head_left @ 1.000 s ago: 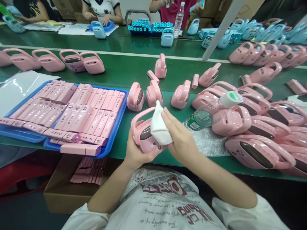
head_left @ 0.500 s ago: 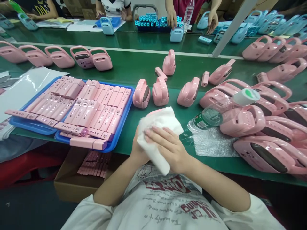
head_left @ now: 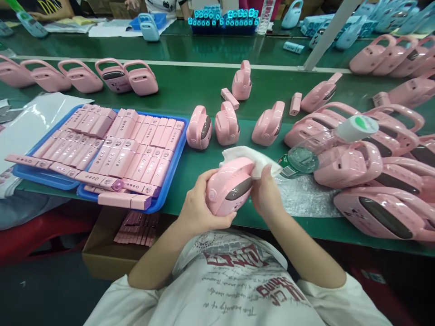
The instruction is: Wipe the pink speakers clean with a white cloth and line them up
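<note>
My left hand (head_left: 200, 206) is wrapped round a pink handled device (head_left: 222, 192) with a dark front panel, held above the table edge in front of my shirt. A white cloth (head_left: 253, 158) is pinched in my right hand (head_left: 268, 192), beside the device's right side and partly behind its handle. Just beyond stand pink devices of the same shape, among them one upright device (head_left: 227, 124) and one leaning device (head_left: 268, 124). Close to my right hand lies a tilted clear plastic bottle (head_left: 302, 158) with a green label.
At left, blue trays (head_left: 171, 174) hold many pink rectangular sticks. Several pink devices (head_left: 384, 217) crowd the right side near bubble wrap (head_left: 306, 197). A cardboard box (head_left: 98, 253) sits below the table. A metal post (head_left: 326, 43) rises behind. People sit across the green table (head_left: 190, 86).
The cloth no longer covers the device; my right hand has moved right with it, exposing the dark panel. Across the table, a person's hands have left the blue device, which is gone from its spot.
</note>
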Available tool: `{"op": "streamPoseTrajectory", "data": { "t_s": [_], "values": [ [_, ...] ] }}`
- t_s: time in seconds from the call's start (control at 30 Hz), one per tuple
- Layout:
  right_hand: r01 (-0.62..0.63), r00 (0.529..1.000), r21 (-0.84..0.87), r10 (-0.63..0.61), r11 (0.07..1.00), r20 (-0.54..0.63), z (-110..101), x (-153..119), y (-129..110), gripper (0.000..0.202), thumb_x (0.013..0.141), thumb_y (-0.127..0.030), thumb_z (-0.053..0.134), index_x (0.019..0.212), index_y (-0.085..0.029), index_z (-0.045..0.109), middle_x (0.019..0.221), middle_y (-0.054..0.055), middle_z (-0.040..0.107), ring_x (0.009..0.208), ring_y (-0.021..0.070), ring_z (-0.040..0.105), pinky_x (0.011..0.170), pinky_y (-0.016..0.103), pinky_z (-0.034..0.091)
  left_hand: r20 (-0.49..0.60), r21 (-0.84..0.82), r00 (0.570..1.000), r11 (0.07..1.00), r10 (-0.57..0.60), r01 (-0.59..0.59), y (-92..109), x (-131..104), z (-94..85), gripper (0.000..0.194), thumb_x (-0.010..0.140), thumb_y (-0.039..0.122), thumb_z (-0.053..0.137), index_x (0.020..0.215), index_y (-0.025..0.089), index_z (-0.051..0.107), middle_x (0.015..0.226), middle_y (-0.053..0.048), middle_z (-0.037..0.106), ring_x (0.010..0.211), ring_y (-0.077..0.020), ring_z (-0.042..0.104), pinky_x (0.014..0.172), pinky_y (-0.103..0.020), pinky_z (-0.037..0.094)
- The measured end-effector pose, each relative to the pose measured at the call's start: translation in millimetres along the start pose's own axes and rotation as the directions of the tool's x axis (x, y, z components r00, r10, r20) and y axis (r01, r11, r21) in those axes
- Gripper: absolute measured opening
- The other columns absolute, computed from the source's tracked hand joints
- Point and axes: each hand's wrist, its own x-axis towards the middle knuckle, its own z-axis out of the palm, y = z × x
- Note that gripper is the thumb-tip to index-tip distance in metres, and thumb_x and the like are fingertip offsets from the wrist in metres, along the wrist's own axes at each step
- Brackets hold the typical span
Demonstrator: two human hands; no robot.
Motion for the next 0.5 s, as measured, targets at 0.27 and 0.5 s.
{"op": "streamPoseTrajectory", "data": {
  "t_s": [0.27, 0.5],
  "values": [
    [0.555, 0.827, -0.642, -0.431, 0.529, 0.36, 17, 18, -43, 0.05, 0.094, -0.053, 0.041, 0.057, -0.021, 0.055, 0.055, 0.003, 0.053, 0.055, 0.0164, 0.051, 0.06, 0.033, 0.045, 0.09, 0.149, 0.995, 0.987, 0.048, -0.061, 2, 7, 8.4, 0.08, 0.055, 0.031, 0.081, 0.128, 0.022, 0.051, 0.111, -0.007, 0.068, 0.095, -0.0302, 0.067, 0.079, -0.039, 0.054],
    [0.337, 0.937, -0.347, -0.349, 0.875, 0.029, -3, 44, -26, 0.046, 0.092, -0.061, 0.046, 0.095, -0.02, 0.067, 0.092, 0.003, 0.072, 0.091, 0.019, 0.069, 0.08, 0.03, 0.057, 0.092, -0.365, 0.99, 0.922, -0.105, 0.132, -15, 14, 1.2, 0.081, 0.048, 0.031, 0.087, 0.121, 0.021, 0.053, 0.119, -0.008, 0.064, 0.106, -0.0298, 0.063, 0.087, -0.039, 0.053]
  ]
}}
